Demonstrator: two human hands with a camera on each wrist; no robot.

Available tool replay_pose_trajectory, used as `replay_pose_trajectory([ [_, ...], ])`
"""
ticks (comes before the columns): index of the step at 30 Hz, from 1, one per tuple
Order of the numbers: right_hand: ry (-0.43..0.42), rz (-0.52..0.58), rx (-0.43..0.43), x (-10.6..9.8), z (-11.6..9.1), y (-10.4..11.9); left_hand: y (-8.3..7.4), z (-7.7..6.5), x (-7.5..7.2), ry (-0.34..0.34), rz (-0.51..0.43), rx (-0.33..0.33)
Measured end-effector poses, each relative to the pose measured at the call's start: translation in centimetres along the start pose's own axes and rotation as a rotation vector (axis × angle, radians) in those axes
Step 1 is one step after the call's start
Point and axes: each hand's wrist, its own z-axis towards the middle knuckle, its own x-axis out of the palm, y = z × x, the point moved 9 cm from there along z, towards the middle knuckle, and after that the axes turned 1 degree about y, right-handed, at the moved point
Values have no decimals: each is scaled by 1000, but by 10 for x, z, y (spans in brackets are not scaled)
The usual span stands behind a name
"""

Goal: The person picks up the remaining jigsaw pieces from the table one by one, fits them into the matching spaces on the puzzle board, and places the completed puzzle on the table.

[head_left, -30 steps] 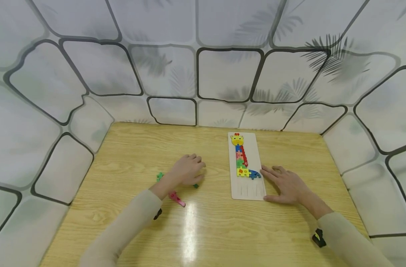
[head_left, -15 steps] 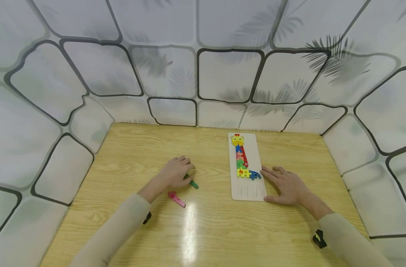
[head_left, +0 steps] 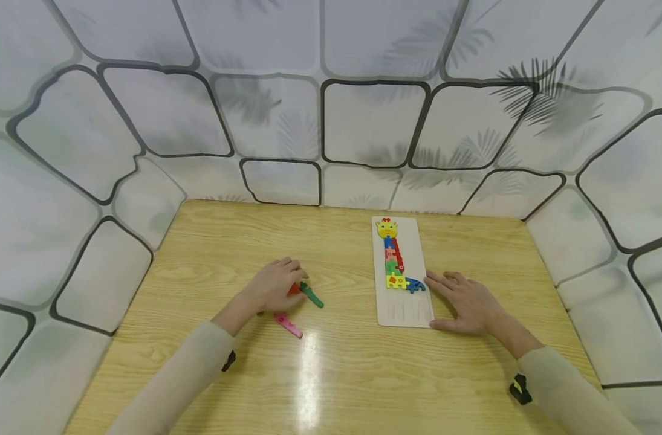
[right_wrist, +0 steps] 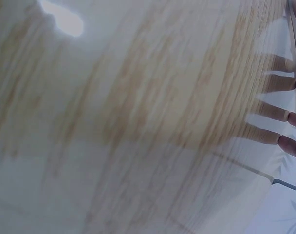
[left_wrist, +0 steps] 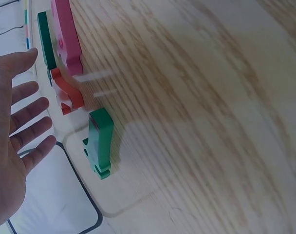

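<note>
My left hand (head_left: 271, 287) hovers over loose puzzle pieces left of centre, its fingers apart and nothing between them in the left wrist view. Close by its fingertips are an orange piece (left_wrist: 67, 92) and a dark green piece (head_left: 311, 296). A pink piece (head_left: 288, 324) lies nearer me, and a bright green piece (left_wrist: 101, 141) shows in the left wrist view. With fingers spread, my right hand (head_left: 465, 302) rests at the right edge of a pale puzzle board (head_left: 387, 308). A partly assembled giraffe (head_left: 393, 266) of coloured pieces lies on that board, above several grooves.
The wood-grain table (head_left: 352, 374) carries the pieces and board. A pale curtain (head_left: 287, 115) with a dark stone-outline and leaf pattern stands along its back and both sides. Each wrist wears a small black device (head_left: 520, 389).
My left hand has drawn back to the left, uncovering the dark green piece and part of the orange one. The bright green piece became hidden beneath it in the head view. My right hand stays put.
</note>
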Motion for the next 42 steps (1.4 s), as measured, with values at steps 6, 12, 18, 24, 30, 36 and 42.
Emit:
replay_pose_trajectory([
  [6, 8, 8, 1, 0, 0, 1, 3, -4, 2, 6, -5, -14],
  [12, 8, 17, -2, 1, 0, 1, 4, -5, 6, 1, -17, -17],
  [18, 7, 6, -4, 3, 1, 0, 4, -5, 8, -11, -11, -15],
  [24, -9, 3, -10, 2, 2, -1, 4, -5, 10, -24, 9, -14],
  [30, -10, 1, -7, 3, 1, -1, 2, -5, 10, -29, 6, -7],
  [36, 7, 4, 3, 3, 0, 0, -1, -4, 13, -44, 19, 15],
  [42, -2, 19, 3, 0, 0, 1, -4, -3, 15, -60, 38, 37],
])
